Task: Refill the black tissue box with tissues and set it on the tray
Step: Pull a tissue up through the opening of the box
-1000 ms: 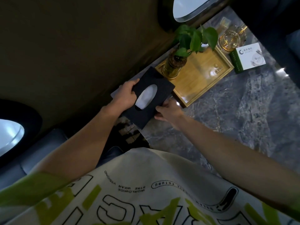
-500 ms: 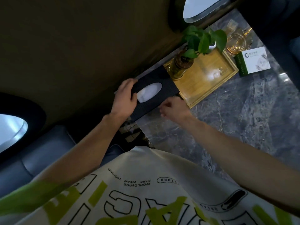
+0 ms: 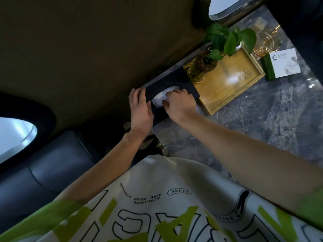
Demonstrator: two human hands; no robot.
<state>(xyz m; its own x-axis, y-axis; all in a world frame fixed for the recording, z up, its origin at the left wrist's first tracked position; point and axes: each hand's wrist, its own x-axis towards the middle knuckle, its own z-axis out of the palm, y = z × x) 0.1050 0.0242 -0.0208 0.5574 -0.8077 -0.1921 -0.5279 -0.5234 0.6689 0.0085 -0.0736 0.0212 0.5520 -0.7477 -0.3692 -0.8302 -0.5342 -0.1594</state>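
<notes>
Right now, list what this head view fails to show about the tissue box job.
- Oval opening of the black tissue box: mostly covered by the right hand, so any pinch on the tissue is unclear.
- Box's near left end: hidden under the left hand.
- Whether the box touches the wooden tray: too dark.

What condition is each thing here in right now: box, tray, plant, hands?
Black tissue box: beside the tray, white tissue showing in its opening.
Wooden tray: holds only the plant.
Plant: upright in a glass vase.
Left hand: steadying the box.
Right hand: fingers at the tissue.
</notes>
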